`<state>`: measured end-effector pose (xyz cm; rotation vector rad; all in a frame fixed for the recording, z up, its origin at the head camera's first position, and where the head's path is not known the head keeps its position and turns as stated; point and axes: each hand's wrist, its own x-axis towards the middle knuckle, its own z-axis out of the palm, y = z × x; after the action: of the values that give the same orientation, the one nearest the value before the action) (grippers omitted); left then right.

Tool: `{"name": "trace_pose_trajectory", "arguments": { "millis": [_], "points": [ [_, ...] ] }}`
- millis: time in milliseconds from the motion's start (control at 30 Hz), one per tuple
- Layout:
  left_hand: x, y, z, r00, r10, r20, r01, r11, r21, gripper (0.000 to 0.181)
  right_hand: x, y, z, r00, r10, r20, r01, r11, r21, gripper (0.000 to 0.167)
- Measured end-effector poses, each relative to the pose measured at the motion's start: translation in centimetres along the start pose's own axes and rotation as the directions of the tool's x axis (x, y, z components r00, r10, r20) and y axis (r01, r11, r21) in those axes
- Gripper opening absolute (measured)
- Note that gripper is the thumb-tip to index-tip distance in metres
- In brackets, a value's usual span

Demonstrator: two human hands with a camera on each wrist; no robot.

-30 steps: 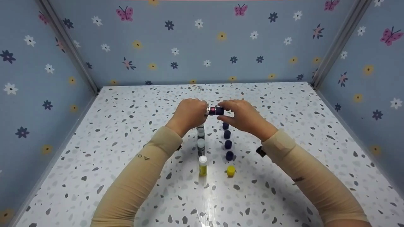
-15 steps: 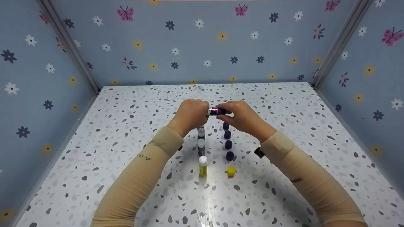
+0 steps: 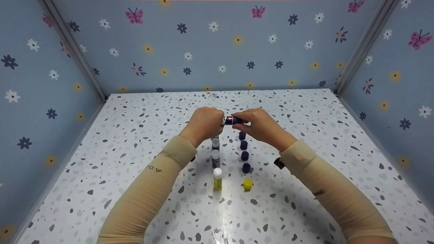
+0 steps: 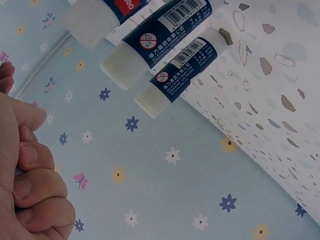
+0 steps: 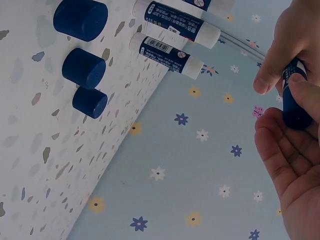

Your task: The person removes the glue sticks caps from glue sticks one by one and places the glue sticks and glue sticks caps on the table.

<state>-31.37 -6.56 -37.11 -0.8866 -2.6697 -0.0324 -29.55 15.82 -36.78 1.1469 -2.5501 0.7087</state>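
My left hand (image 3: 206,122) grips a glue stick (image 3: 229,120) with a dark blue label, held sideways above the table. My right hand (image 3: 257,123) pinches its dark blue cap (image 5: 297,118) between thumb and fingers at the other end. In the left wrist view, uncapped blue glue sticks (image 4: 186,69) with white tops stand in a row; the held one is hidden there behind curled fingers. A yellow glue stick (image 3: 217,179), also uncapped, stands nearest me. To its right sits a yellow cap (image 3: 248,184), with several dark blue caps (image 3: 246,168) lined up beyond it.
The speckled white table (image 3: 152,112) is enclosed by blue panels (image 3: 217,44) printed with flowers and butterflies. Both forearms reach over the table, one on each side of the rows of sticks and caps.
A second ago the right fingers were spread around the cap; they have since closed on it. The left hand stays almost in place with the glue stick.
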Motion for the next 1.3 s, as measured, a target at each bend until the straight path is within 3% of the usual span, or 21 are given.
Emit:
{"name": "trace_pose_trajectory", "arguments": {
  "millis": [267,500,633,900,1133,1300],
  "points": [
    [-0.1,-0.1,-0.7,0.999,0.005,0.044,-0.004,1.000,-0.004,0.011,-0.1,0.1,-0.1,0.999,-0.050,-0.014,0.050,0.998,-0.026,0.032],
    [-0.2,-0.3,-0.8,0.999,0.022,0.036,-0.021,0.999,-0.028,0.012,-0.2,0.2,-0.1,0.996,-0.079,-0.029,0.078,0.996,-0.047,0.030],
    [-0.5,-0.9,-0.7,0.999,0.004,0.036,-0.002,0.998,-0.060,0.013,-0.5,0.5,-0.5,0.995,-0.083,-0.048,0.080,0.994,-0.070,0.029],
    [-1.8,-3.6,-0.9,0.994,-0.100,0.052,0.103,0.992,-0.068,0.014,-2.0,2.4,-1.7,0.998,0.016,-0.059,-0.021,0.997,-0.081,0.029],
    [-2.4,-4.0,-0.6,0.991,-0.116,0.066,0.120,0.990,-0.067,0.017,-1.7,2.2,-1.8,0.998,0.062,-0.023,-0.063,0.996,-0.068,0.032],
    [-2.6,-4.4,-0.1,0.983,-0.176,0.058,0.182,0.974,-0.133,0.021,-1.2,2.2,-1.7,0.992,0.123,-0.018,-0.124,0.990,-0.074,0.035]
  ]
}}
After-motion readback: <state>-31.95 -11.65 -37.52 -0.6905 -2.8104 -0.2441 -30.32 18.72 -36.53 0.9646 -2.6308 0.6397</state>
